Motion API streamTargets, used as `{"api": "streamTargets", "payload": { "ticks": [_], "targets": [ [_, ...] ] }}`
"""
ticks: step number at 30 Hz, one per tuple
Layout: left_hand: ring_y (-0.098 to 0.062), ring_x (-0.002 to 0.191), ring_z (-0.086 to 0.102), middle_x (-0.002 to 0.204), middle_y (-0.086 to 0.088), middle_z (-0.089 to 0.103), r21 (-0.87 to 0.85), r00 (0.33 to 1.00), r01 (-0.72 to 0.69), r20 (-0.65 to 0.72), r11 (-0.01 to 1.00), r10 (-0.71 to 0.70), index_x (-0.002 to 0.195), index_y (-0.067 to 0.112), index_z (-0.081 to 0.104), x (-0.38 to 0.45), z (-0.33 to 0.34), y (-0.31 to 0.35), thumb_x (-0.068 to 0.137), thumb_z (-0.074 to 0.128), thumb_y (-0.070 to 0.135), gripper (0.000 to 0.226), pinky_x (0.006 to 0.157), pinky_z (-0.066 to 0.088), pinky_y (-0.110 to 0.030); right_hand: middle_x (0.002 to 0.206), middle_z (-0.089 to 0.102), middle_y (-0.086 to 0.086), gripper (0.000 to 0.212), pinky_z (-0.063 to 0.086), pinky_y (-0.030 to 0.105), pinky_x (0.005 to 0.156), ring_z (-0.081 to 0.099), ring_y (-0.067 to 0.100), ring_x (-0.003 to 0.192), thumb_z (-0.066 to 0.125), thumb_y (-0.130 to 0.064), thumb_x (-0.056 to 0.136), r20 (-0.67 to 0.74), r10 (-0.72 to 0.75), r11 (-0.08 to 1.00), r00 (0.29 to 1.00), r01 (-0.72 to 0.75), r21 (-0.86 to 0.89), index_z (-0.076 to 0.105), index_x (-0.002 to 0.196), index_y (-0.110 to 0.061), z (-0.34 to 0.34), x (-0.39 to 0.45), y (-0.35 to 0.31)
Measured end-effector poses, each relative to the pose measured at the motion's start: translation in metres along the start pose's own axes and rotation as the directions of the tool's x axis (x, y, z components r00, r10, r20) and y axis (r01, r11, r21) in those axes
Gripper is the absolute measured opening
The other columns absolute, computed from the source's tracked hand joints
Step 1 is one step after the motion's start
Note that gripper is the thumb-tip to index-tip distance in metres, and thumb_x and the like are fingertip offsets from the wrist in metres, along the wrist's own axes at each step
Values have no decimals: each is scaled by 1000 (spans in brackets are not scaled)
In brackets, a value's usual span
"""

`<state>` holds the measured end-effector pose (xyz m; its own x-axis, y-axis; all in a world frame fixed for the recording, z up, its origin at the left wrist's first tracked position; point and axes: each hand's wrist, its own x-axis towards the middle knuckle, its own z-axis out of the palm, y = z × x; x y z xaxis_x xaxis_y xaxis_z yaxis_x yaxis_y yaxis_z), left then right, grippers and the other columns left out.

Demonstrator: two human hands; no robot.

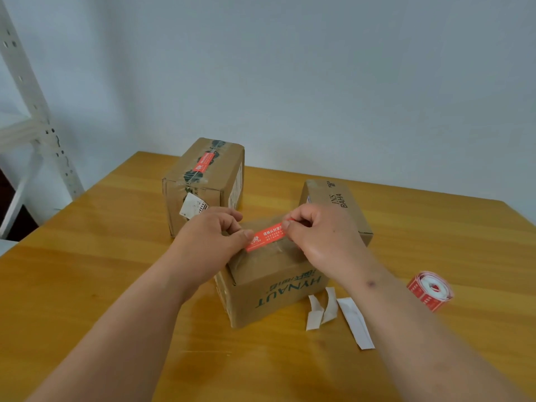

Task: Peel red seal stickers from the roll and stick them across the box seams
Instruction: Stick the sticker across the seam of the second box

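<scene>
Two bare forearms reach in from the bottom edge and meet over the near box (269,288), a brown carton printed HYNAUT on its front. Left hand (210,236) comes in from the left, its fingers (246,235) curled, thumb and forefinger pinching the left end of a red sticker (266,235). Right hand (316,236) comes in from the right, fingers bunched and clamped on the sticker's right end. Between the two hands the sticker is stretched out flat, slanting up to the right, just over the taped top of the near box; whether it touches the cardboard cannot be told.

On the tabletop (87,271), just right of the near box and partly under the right forearm, lie three white backing strips (355,322). Further right, well apart from the boxes, the sticker roll (430,290) lies on its side, red outside, white within.

Behind the left hand stands a far box (203,181) with a red seal (204,163) already stuck across its taped top seam and a white label curling off its front. Behind the right hand lies a third box (333,204), lettered on top, its near part hidden by that hand. A white perforated shelf frame (34,111) stands at the left, beside the pale wall.
</scene>
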<state>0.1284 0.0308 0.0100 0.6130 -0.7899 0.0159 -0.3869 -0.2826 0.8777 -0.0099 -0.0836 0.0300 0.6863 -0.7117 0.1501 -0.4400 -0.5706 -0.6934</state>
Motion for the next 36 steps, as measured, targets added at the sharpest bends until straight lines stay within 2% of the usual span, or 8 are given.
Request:
{"api": "streamTargets", "payload": {
  "ticks": [3, 10, 13, 15, 21, 27, 32, 36],
  "targets": [
    [-1, 98, 52, 111, 16, 58, 12, 1000, 21, -16, 1000, -21, 64, 12, 65, 2, 0, 1, 86, 71, 24, 26, 80, 43, -30, 71, 60, -16, 14, 34, 8, 40, 48, -1, 44, 56, -32, 93, -16, -6, 999, 1000, 5, -54, 70, 96, -29, 1, 1, 0],
    [-8, 100, 54, 110, 11, 59, 38, 999, 40, -20, 998, -39, 56, 12, 61, 7, 4, 7, 82, 73, 19, 29, 71, 42, -26, 89, 66, -10, 19, 43, 15, 47, 57, 3, 57, 56, -34, 93, -25, 25, 994, 999, -28, -104, 64, 109, -27, 3, 6, 4],
    [-4, 97, 53, 110, 10, 59, 68, 999, 50, -20, 996, -49, 57, 10, 63, 10, 4, 6, 80, 73, 15, 26, 72, 39, -26, 90, 66, -6, 43, 43, 17, 51, 61, 4, 64, 58, -30, 91, -3, 34, 997, 999, -34, -69, 41, 131, -31, -1, 7, 4],
    [-1, 96, 53, 110, 11, 59, 79, 998, 58, -16, 995, -57, 59, 7, 64, 11, 4, 5, 79, 73, 15, 24, 71, 38, -24, 85, 66, -5, 56, 40, 19, 54, 62, 5, 66, 60, -27, 90, 7, 40, 998, 999, -39, -45, 29, 137, -34, -4, 9, 4],
    [1, 91, 52, 109, 7, 59, 180, 998, 30, -57, 983, -20, 60, 2, 62, 13, 6, 3, 78, 71, 15, 24, 70, 41, -25, 82, 57, -9, 33, 45, 22, 57, 57, 4, 68, 52, -23, 94, 29, -95, 967, 995, 99, -235, 42, 125, -30, 2, 6, 0],
    [-8, 90, 55, 107, 3, 57, 300, 997, -11, -69, 954, 33, 60, 6, 58, 13, 8, 5, 80, 67, 18, 26, 73, 45, -25, 83, 55, -8, 27, 41, 22, 57, 53, 7, 73, 47, -21, 94, 93, -220, 894, 971, 239, -378, 45, 120, -27, 5, 7, 2],
    [-14, 94, 56, 106, 1, 56, 357, 996, -25, -71, 934, 54, 64, 5, 61, 13, 9, 6, 79, 67, 21, 22, 73, 45, -25, 87, 54, -5, 24, 40, 27, 62, 48, 12, 80, 46, -19, 95, 125, -290, 858, 949, 316, -406, 46, 119, -23, 4, 6, 2],
    [-15, 95, 56, 106, 2, 56, 394, 996, -21, -70, 919, 53, 63, 9, 60, 11, 10, 10, 79, 66, 23, 22, 76, 47, -30, 83, 52, -8, 24, 43, 28, 64, 47, 11, 79, 48, -20, 95, 144, -302, 844, 942, 334, -420, 45, 118, -23, 4, 8, 1]
  ]
}}
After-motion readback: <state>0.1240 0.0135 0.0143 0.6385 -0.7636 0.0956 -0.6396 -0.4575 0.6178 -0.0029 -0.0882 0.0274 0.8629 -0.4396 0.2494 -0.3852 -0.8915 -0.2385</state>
